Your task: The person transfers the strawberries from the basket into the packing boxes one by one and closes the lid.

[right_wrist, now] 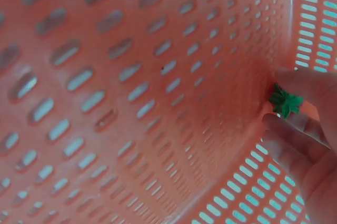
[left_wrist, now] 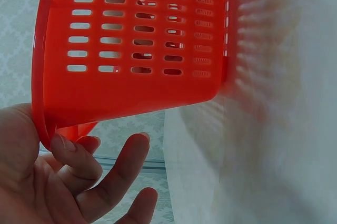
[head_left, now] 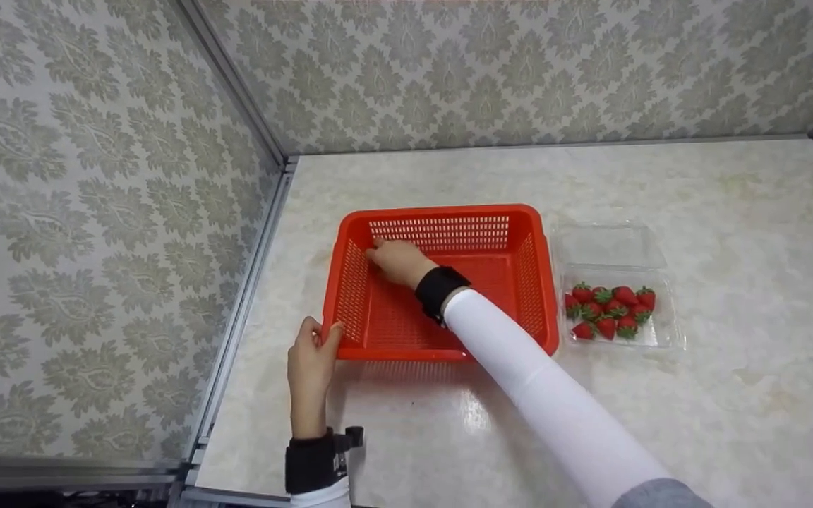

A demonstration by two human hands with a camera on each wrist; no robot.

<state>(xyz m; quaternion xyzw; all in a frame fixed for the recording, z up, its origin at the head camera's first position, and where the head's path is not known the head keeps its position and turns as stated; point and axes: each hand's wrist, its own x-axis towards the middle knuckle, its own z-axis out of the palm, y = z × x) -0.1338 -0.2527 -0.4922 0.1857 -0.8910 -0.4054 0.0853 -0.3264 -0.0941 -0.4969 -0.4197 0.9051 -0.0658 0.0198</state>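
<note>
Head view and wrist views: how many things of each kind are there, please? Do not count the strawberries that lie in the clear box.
red basket: 1
clear box: 1
hands: 2, the left hand and the right hand
strawberry held in the right hand: 1
Total: 5

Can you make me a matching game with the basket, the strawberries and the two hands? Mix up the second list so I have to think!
Things:
1. red basket
2. strawberries
3. left hand
4. right hand

Places:
A. inside the basket, pinching a strawberry with a green leafy top
B. in the clear plastic box
C. on the pale marble table
D. gripping the basket's near corner

Pairs: 1-C, 2-B, 3-D, 4-A
</note>
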